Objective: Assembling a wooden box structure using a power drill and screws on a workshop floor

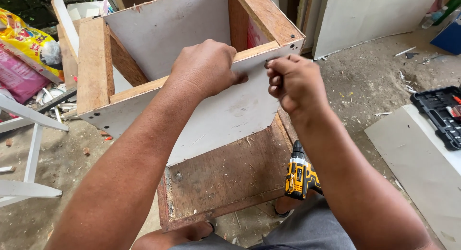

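Left hand (207, 67) was clamped over the top edge of the white panel (225, 115), fingers hooked behind it and thumb pressed on the front face. Right hand (294, 82) was closed into a pinch just beside it, fingertips (272, 64) against the same edge; a small dark item sat in the pinch, too small to identify. That panel formed the near wall of an open box (163, 34) of white-faced chipboard, which rested tilted on a worn brown board (225, 178) on the ground. A yellow and black drill (299, 173) lay at the board's right edge, close to the person's knee and under the right forearm. An open black tool case (439, 113) sat on a pale sheet (413, 159) at the right, well apart from the hands. White furniture legs (29, 149) and coloured sacks (26, 53) stood at the left
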